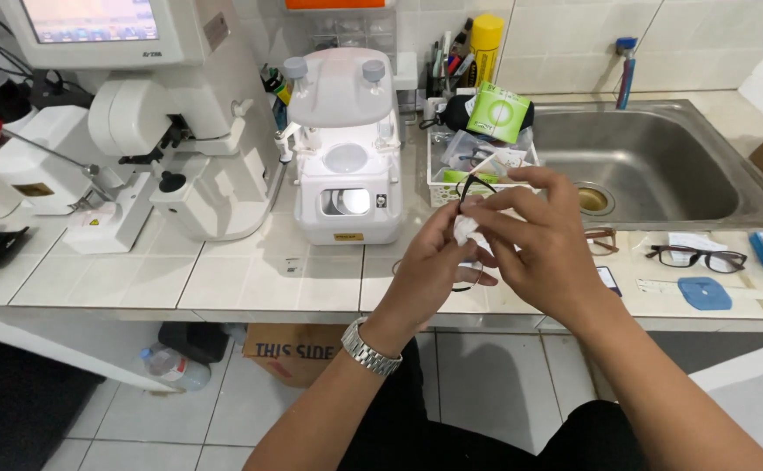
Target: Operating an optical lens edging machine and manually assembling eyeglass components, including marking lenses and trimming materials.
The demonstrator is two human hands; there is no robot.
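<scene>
left hand (438, 262): closed around a small white cloth (466, 228), with a silver watch (369, 346) on the wrist
right hand (545, 244): fingers pinched on the same white cloth and on the black glasses frame (473, 185)
black glasses frame: held up between both hands, above the front edge of the tiled counter (224, 279); only a dark curved bit shows at the top and a bit more under the left hand, the rest is hidden by the hands
white cloth: squeezed between the two hands, touching the frame
white machine (345, 148): stands on the counter just behind and left of the hands, with two grey knobs on top
big white machine with a screen (129, 96): further left on the counter
white basket (477, 166): right behind the hands, full of small packets; the hands cover its front part
green packet (497, 112): leaning at the back of the basket
metal sink (652, 161): to the right of the basket
brown glasses (602, 240): on the counter, partly hidden by the right hand
black glasses (695, 257): lying on the counter further right, well apart from the hands
blue pad (704, 293): in front of the black glasses
cardboard box (294, 353): on the floor under the counter
</scene>
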